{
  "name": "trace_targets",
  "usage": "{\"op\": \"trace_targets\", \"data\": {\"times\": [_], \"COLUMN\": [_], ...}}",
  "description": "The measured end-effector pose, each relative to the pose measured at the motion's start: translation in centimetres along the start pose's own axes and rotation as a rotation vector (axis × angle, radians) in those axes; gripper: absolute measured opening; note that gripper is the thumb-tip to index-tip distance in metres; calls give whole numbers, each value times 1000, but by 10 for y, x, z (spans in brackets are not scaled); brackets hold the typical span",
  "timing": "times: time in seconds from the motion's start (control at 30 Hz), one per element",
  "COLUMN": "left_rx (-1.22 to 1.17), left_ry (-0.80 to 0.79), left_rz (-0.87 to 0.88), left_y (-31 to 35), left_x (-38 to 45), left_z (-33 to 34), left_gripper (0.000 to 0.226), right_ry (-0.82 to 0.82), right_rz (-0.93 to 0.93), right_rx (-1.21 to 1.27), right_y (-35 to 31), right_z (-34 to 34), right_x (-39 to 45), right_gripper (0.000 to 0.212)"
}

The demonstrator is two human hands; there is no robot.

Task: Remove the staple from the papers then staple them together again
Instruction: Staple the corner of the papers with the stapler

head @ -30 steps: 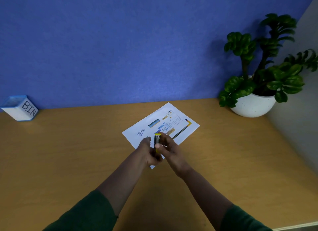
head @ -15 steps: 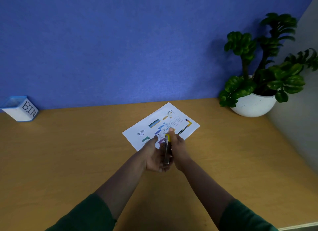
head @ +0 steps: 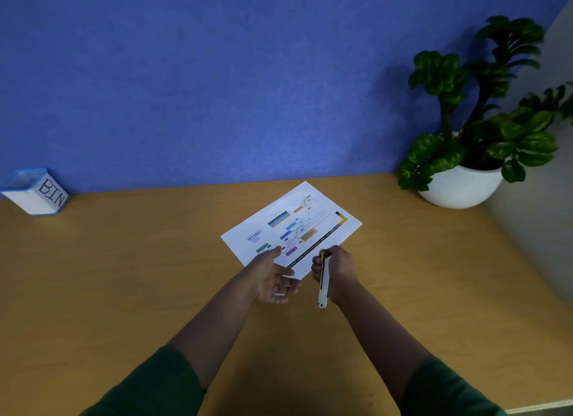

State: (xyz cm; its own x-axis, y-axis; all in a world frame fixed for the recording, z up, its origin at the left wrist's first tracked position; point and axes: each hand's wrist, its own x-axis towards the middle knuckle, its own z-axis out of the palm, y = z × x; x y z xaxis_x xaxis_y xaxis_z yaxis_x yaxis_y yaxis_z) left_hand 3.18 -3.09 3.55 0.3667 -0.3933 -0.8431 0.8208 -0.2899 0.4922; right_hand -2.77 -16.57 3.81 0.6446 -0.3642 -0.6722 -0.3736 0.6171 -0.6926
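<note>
Printed papers lay angled near the desk's back edge, our right hand gripped a slim stapler just beside their near corner, our left hand hovered spread, palm up, over their near edge.

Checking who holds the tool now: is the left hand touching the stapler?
Apart. The head view shows bare desk between the open left hand and the stapler, which only the right hand grips.

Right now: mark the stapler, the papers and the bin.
stapler (head: 323, 279), head view, mid body below the fingers.
papers (head: 279, 212), head view, white upper margin.
bin (head: 51, 195), head view, labelled white side.
</note>
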Motion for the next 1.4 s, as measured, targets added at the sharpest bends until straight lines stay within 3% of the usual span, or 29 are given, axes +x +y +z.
{"op": "trace_targets", "data": {"times": [0.13,0.23,0.33,0.43,0.57,0.7,0.83,0.9,1.0,1.03,1.13,1.23,1.4], "left_rx": [-32,113,342,375,306,188,208,179,-64,-119,-183,-178,-187], "left_ry": [-2,-22,-12,51,255,290,575,647,629,606,532,517,545], "left_rz": [184,312,365,400,419,391,390,352,291,270,249,231,130], "left_y": [2,2,-5,-13,-11,-6,-7,-11,-11,-8,-2,2,5], "left_x": [4,4,5,10,14,13,21,23,21,18,15,11,-2], "left_z": [2,5,2,1,0,-5,-17,-18,-15,-15,-12,-9,-5], "left_gripper": [30,12,4,2,5,19,23,23,11,4,26,30,5], "right_ry": [-162,-328,-431,-451,-364,-240,-1,-23,-108,-134,-169,-175,-181], "right_rz": [126,144,194,216,134,-36,-361,-527,-663,-661,-619,-539,-557], "right_rx": [-116,-199,-138,-168,-563,-755,-1062,-1209,-1385,-1448,-1572,-1633,-1724], "right_y": [0,6,15,24,31,31,30,30,39,42,46,43,44], "right_z": [1,3,0,-7,-11,-9,-11,-8,-4,-4,-3,4,6], "right_x": [-1,-2,0,3,3,9,22,26,35,37,42,44,44], "right_gripper": [49,58,59,61,55,31,21,19,15,16,28,63,73]}}
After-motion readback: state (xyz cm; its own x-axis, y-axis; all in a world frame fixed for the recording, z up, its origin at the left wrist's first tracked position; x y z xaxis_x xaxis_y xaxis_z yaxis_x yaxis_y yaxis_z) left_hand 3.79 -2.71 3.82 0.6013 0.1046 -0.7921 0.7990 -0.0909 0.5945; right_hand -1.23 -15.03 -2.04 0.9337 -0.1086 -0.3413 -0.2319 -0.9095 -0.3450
